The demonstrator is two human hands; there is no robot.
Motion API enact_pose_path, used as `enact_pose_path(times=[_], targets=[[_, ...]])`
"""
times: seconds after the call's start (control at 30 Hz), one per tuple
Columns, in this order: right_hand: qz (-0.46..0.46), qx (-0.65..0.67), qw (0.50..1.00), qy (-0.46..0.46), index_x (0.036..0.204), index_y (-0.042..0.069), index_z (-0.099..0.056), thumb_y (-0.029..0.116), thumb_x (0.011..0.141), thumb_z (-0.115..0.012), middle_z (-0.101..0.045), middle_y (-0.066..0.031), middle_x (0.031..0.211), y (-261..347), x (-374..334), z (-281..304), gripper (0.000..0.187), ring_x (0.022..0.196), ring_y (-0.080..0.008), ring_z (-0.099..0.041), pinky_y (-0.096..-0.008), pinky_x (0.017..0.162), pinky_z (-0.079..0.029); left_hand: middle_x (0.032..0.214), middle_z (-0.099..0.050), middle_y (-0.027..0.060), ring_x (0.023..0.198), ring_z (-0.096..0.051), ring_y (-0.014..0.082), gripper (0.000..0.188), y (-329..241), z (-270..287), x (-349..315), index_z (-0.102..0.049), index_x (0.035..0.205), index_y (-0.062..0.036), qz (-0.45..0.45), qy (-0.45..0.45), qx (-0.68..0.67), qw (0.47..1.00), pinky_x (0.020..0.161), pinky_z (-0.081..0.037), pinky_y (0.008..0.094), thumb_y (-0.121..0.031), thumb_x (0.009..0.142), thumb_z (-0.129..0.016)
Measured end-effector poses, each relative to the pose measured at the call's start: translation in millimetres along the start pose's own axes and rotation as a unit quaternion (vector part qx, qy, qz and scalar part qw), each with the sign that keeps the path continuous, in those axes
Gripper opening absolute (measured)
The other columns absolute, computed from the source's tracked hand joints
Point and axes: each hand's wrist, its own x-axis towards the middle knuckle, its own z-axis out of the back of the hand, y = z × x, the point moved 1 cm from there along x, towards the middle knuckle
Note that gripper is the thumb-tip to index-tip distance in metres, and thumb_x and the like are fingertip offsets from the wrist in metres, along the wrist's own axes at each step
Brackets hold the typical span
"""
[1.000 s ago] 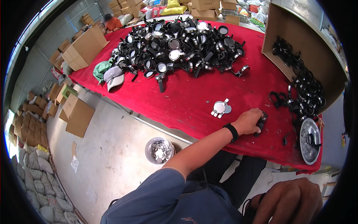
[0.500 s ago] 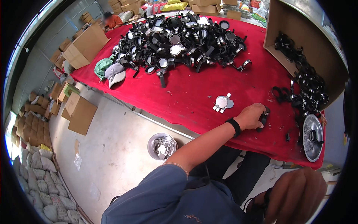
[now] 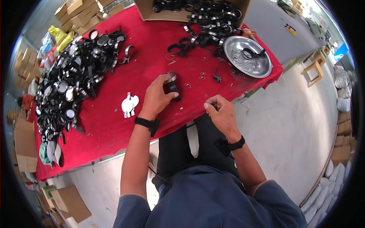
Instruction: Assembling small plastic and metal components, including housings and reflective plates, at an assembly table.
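Observation:
On the red-covered table, my left hand (image 3: 157,97) is closed round a watch (image 3: 173,86) with a black strap and a round metal case. The case points away from me, and part of the watch is hidden by the fingers. My right hand (image 3: 221,115) hovers by the table's front edge, thumb and fingers pinched together. Whether anything small is between them I cannot make out. Left of my left hand lie white round plastic pieces with tabs (image 3: 128,105). A small dark curved part (image 3: 217,75) and tiny metal clips (image 3: 202,76) lie to the right of the watch.
A large heap of watches (image 3: 70,81) covers the table's left side. At the far side, more black-banded watches (image 3: 213,22) spill from a cardboard box (image 3: 146,11). A round metal dish (image 3: 262,66) with small bits stands near the right corner. A wooden stool (image 3: 313,74) stands beyond.
The view has swung to the right. My right hand has come from close to the camera at lower right to the table's front edge. My left hand stays on the watch.

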Motion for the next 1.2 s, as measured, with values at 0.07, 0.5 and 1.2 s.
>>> enact_pose_path(times=[0.07, 0.5, 1.2], targets=[[-0.009, -0.007, 1.000, -0.009, 0.102, -0.002, -0.072, 0.008, 0.098, -0.076, -0.070, -0.0032, 0.079, -2.0, 0.9, 9.9, 0.012, 0.074, -0.0083, -0.062, -0.0292, 0.068, -0.052, 0.140, -0.071, 0.0187, 0.125, -0.070, 0.0335, 0.075, -3.5, -0.8, -3.5, -0.066, 0.144, -0.0025, -0.002, -0.003, 0.013, 1.000, 0.112, -0.053, 0.0412, -0.009, 0.074, -0.095], [0.246, -0.368, 0.895, -0.060, 0.107, 0.002, -0.076, 0.006, 0.089, -0.074, -0.073, -0.0179, 0.094, -32.3, 110.8, -10.0, 0.018, 0.091, -0.0383, -0.073, -0.0508, 0.080, -0.060, 0.136, -0.072, 0.0169, 0.123, -0.070, 0.0332, 0.074, 6.4, -1.9, 1.8, -0.066, 0.141, -0.0021, 0.001, -0.023, 0.028, 0.999, 0.109, -0.055, 0.0420, -0.008, 0.073, -0.095], [0.263, -0.205, 0.943, -0.005, 0.106, 0.001, -0.080, 0.000, 0.094, -0.069, -0.075, -0.0191, 0.098, -6.0, 91.8, -64.9, 0.017, 0.091, -0.0374, -0.075, -0.0441, 0.084, -0.060, 0.140, -0.070, 0.0228, 0.133, -0.065, 0.0409, 0.066, 20.5, 1.3, 2.3, -0.070, 0.130, 0.0032, -0.037, -0.029, 0.019, 0.999, 0.115, -0.052, 0.0457, -0.016, 0.073, -0.097]])
